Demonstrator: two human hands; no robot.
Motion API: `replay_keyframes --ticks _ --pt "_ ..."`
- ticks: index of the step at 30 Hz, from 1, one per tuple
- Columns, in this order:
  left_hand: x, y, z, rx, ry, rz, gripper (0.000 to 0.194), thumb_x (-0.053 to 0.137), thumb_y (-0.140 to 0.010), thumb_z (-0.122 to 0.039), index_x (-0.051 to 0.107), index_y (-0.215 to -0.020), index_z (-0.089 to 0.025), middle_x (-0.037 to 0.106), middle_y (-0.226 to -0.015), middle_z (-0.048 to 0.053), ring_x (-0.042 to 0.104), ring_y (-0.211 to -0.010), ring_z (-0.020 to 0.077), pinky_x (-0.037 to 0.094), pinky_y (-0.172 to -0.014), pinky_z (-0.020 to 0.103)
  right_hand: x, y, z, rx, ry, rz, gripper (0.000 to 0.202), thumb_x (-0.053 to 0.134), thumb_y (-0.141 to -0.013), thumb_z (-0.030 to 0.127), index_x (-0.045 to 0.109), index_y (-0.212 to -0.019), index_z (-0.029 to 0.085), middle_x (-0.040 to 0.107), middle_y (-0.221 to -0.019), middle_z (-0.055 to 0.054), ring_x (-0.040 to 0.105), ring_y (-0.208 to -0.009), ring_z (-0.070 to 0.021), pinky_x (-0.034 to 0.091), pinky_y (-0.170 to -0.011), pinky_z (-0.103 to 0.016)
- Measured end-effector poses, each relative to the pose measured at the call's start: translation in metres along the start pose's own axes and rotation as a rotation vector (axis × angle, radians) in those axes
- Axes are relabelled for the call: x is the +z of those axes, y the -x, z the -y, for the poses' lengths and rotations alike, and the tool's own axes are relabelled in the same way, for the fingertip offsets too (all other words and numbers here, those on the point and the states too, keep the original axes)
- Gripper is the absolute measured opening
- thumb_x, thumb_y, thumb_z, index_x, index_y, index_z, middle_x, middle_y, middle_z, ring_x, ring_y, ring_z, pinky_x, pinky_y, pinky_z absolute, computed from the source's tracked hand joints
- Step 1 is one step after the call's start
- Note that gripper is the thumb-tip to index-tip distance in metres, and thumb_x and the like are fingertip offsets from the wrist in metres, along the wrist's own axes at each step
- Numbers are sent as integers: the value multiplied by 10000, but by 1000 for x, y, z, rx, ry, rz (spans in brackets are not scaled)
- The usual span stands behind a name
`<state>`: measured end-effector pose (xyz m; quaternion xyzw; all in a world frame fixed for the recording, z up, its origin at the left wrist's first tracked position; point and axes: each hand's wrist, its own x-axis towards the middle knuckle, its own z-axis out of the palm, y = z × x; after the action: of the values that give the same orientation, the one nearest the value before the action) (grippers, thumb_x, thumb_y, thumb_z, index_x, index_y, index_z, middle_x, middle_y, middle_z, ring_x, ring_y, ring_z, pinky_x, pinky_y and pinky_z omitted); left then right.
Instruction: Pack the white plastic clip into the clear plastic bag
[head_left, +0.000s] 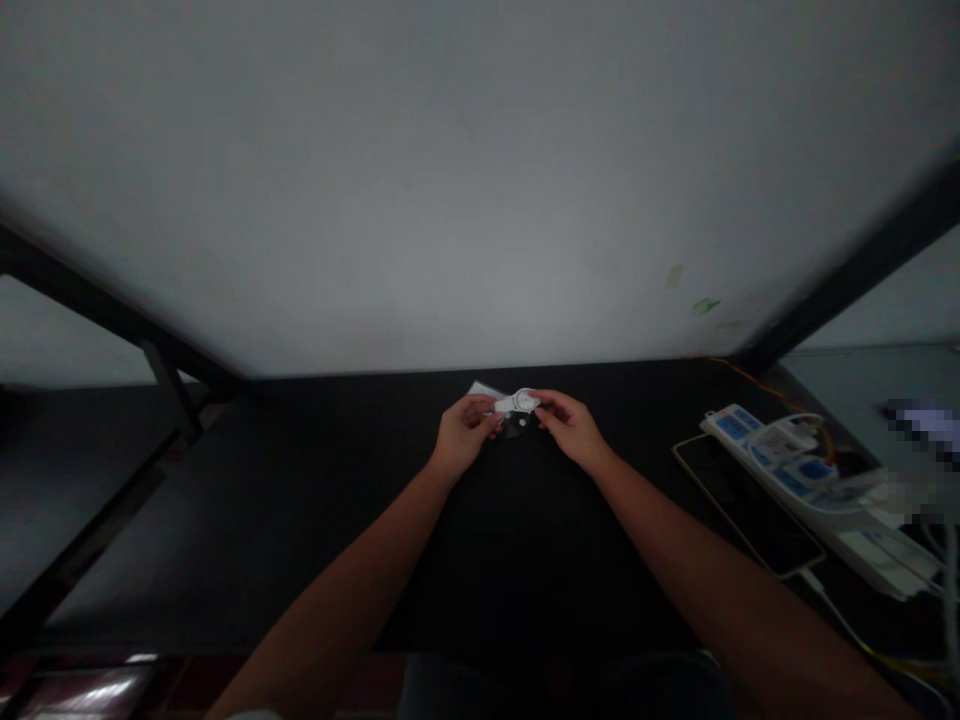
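Note:
A small white piece with a round end (525, 401) is held between both hands above the black table. My left hand (465, 432) pinches its narrow left end. The round right end sits between the thumb and fingers of my right hand (568, 424). Just below the piece, between the hands, shows a small dark, shiny item (513, 427), too small to make out. Behind my left fingers lies a flat whitish item (484, 389), partly hidden.
The black table (300, 500) meets a pale wall at the back. On the right lie a phone (750, 505) with a cable plugged in and a white and blue power strip (795, 470) with plugs and wires. Dark metal posts rise at both sides.

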<state>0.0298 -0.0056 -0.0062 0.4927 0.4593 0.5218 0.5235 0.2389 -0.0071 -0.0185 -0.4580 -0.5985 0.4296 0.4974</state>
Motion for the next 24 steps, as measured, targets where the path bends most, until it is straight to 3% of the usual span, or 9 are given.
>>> replay_keyframes --ticks 4,7,12,17,24 --pt "0 0 -1 -4 -12 9 530 928 -575 -344 720 -1026 -158 763 -896 63 684 -613 139 551 -523 250 -1 1 0 -9 54 -24 410 670 -820 299 750 -1220 259 732 -896 -29 537 -607 -143 478 -593 -304" --pt "2 0 -2 -3 -62 25 516 916 -608 -378 744 -1040 -157 760 -836 57 681 -614 148 544 -532 259 0 2 1 -21 71 -62 369 690 -823 333 765 -1173 247 734 -909 -38 567 -651 -157 501 -642 -315" --pt "4 0 -4 11 -164 23 420 823 -714 -544 736 -870 -163 708 -670 28 595 -502 130 471 -478 263 2 1 3 -15 134 -91 323 649 -872 457 775 -1048 218 730 -865 -61 624 -732 -203 507 -699 -342" --pt "4 1 -7 23 -289 17 459 694 -796 -632 639 -684 -190 546 -478 -32 473 -428 106 358 -452 247 5 3 7 -60 296 -95 367 588 -920 549 754 -882 224 708 -820 -66 619 -737 -209 476 -690 -331" --pt "6 1 -7 62 -412 -2 451 632 -847 -598 576 -618 -213 490 -486 -45 445 -483 123 331 -495 265 9 5 12 -104 431 -124 524 487 -957 617 534 -594 242 507 -568 -6 491 -590 -172 383 -589 -310"
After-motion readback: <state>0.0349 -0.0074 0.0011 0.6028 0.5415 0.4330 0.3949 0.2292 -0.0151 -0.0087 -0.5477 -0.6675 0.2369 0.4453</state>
